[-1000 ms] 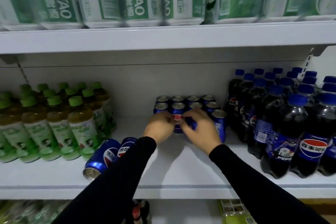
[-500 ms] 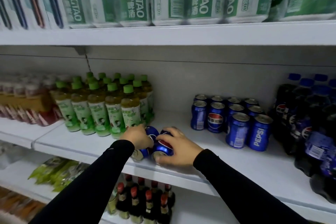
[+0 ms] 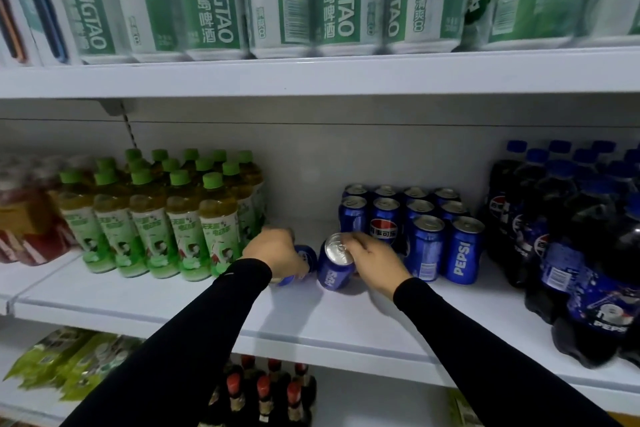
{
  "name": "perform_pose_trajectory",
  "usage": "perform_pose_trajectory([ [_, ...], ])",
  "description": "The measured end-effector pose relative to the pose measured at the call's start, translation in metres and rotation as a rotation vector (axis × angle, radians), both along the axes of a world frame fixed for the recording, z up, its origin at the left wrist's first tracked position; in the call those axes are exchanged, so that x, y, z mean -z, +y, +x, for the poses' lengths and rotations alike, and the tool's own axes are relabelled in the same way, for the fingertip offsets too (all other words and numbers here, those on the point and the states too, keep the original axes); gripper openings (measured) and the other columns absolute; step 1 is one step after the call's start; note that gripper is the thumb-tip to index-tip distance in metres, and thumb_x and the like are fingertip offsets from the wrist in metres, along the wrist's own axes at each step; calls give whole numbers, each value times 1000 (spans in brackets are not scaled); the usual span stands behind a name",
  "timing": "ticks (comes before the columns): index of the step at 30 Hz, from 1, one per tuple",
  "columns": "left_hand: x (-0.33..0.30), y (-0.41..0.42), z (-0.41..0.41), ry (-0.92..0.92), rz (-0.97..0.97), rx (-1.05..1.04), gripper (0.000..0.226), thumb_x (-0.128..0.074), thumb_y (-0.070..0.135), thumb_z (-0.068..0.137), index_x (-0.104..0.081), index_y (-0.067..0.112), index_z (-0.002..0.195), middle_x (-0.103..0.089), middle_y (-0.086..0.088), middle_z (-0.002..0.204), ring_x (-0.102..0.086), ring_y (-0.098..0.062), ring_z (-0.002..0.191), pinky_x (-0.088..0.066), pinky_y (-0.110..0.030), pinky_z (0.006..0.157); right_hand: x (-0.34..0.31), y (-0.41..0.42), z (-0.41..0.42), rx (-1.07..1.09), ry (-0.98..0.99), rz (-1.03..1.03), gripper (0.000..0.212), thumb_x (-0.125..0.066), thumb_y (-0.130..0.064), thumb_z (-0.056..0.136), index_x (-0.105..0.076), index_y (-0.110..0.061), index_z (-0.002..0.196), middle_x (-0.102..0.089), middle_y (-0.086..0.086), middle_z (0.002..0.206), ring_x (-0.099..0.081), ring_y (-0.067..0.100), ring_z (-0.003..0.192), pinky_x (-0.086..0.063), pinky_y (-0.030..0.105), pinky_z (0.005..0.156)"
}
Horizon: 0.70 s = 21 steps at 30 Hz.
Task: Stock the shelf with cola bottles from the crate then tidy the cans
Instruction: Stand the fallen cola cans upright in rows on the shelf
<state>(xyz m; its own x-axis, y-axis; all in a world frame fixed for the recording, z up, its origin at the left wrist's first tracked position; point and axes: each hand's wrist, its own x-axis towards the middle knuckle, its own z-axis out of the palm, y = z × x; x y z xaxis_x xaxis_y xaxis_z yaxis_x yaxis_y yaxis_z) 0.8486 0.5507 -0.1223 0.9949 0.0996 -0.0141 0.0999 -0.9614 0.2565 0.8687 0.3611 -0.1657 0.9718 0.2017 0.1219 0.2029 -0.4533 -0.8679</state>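
A: Which step? 
B: Tidying cans. The right hand [image 3: 372,258] grasps a tilted can [image 3: 335,265]; the left hand [image 3: 275,253] grasps another can [image 3: 304,258], left of the standing cans [image 3: 412,229].
A: Next?
B: Probably stand both beside them.

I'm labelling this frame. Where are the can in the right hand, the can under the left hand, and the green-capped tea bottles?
can in the right hand [image 3: 335,272]: head view, blue side wall.
can under the left hand [image 3: 307,256]: head view, exposed blue side.
green-capped tea bottles [image 3: 218,222]: head view, front bottle's body.
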Motion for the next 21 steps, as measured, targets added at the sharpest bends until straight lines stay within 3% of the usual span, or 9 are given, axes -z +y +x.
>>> perform_pose_trajectory([
  [2,-3,-8,7,-33,-20,32,48,-70,35,76,-59,14,118,-64,-7,110,-62,-25,96,-57,-34,80,-3,-5,2,77,53,56,41,-43,-51,90,-65,-19,99,-71,7,100,-65,24,94,-52,48,90],
  [5,-3,-17,17,-57,-114,54,61,-70,38,70,-53,19,126,-58,-7,119,-61,-27,102,-57,-38,85,-9,-9,6,130,53,-43,40,-40,-41,99,-64,-8,97,-69,17,100,-64,32,93,-51,39,86],
  [8,1,-24,25,-128,-215,44,67,-73,34,71,-49,20,132,-47,-8,126,-58,-29,107,-55,-34,85,-17,-6,7,144,41,-156,51,-33,-43,102,-64,-3,103,-67,22,104,-63,35,97,-48,36,84],
  [12,9,-27,33,-185,-347,20,69,-76,29,73,-43,17,132,-45,-10,126,-55,-31,110,-53,-34,83,-18,0,12,122,61,-274,53,-25,-46,103,-57,-9,123,-62,20,116,-59,35,105,-48,38,90],
  [15,18,-26,39,-201,-423,27,65,-76,30,74,-43,15,128,-50,-11,121,-57,-31,106,-54,-38,84,-11,-3,11,153,102,-113,53,-35,-61,95,-57,-14,109,-65,10,102,-62,22,89,-49,31,77],
  [18,24,-24,43,-154,-482,61,68,-74,29,71,-41,21,130,-51,-12,123,-59,-31,105,-54,-35,82,1,-8,1,150,33,48,45,-63,-58,84,-52,-26,113,-63,-11,98,-59,-2,82,-45,8,61],
  [19,25,-23,44,-135,-506,69,71,-74,31,68,-40,25,131,-52,-12,124,-59,-31,105,-54,-33,81,7,-8,0,147,-38,22,55,-71,-57,77,-50,-28,119,-63,-14,105,-60,-3,89,-44,4,67],
  [21,30,-20,46,-110,-555,82,79,-73,35,59,-38,34,130,-54,-10,126,-61,-29,104,-56,-35,84,17,-8,1,152,-150,-93,79,-77,-57,68,-44,-29,134,-59,-11,126,-58,6,111,-47,15,89],
])
